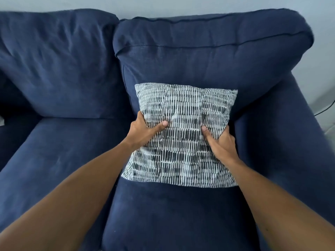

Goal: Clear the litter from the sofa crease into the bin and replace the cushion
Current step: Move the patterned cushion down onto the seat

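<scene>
Cushion (pixel 181 134) looked soft, light, floppy; fabric puckered under grip. We had left hand (pixel 143 131) and right hand (pixel 221 144) pinching its side edges against sofa (pixel 208 57) backrest.

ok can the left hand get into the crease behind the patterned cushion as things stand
Probably not. The cushion leans on the back rest and covers the crease, and the left hand is gripping its edge. The cushion would have to come away first.
</scene>
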Motion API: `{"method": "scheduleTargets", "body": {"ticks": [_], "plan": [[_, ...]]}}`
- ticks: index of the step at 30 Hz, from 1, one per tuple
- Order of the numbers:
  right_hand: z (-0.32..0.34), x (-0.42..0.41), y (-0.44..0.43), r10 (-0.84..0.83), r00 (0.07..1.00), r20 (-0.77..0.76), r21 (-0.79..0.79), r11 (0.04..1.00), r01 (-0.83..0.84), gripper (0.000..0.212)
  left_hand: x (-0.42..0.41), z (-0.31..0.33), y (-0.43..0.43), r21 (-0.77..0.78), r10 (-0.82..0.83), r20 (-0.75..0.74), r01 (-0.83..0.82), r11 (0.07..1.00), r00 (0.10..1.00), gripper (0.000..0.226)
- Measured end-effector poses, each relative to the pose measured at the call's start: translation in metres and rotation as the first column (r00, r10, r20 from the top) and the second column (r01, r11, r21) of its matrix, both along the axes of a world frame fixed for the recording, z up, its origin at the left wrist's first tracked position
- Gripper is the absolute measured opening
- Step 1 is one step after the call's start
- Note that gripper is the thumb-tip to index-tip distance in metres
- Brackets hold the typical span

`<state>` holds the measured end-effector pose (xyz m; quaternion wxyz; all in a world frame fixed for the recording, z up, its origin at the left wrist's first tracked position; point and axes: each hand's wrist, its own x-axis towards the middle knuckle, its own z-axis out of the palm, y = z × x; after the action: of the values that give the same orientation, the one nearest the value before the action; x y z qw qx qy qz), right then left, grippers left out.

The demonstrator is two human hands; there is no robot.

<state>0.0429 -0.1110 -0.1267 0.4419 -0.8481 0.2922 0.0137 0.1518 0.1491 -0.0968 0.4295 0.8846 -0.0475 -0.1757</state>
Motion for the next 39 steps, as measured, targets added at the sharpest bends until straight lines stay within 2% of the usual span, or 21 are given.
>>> {"method": "scheduleTargets", "body": {"ticks": [8, 19, 27, 35, 39], "plan": [[-0.013, -0.058, 0.030, -0.047, 0.992, -0.119, 0.030, 0.998, 0.051, 0.127, -0.050, -0.015, 0.025, 0.022, 0.000, -0.032, 0.000, 1.000, 0.999, 0.101], [-0.042, -0.119, 0.061, -0.055, 0.967, -0.250, 0.063, 0.995, 0.072, 0.132, -0.109, -0.055, 0.058, 0.078, 0.021, -0.151, -0.010, 0.997, 0.988, 0.119], [-0.062, -0.149, 0.074, -0.066, 0.947, -0.315, 0.092, 0.991, 0.100, 0.133, -0.134, -0.077, 0.073, 0.105, 0.017, -0.212, 0.005, 0.994, 0.977, 0.122], [-0.079, -0.152, 0.070, -0.050, 0.948, -0.313, 0.091, 0.992, 0.082, 0.127, -0.134, -0.099, 0.077, 0.182, 0.021, -0.233, 0.023, 0.983, 0.972, 0.117], [-0.087, -0.152, 0.066, -0.031, 0.940, -0.339, 0.062, 0.997, 0.055, 0.119, -0.128, -0.107, 0.081, 0.242, 0.038, -0.229, 0.019, 0.970, 0.973, 0.124]]}}
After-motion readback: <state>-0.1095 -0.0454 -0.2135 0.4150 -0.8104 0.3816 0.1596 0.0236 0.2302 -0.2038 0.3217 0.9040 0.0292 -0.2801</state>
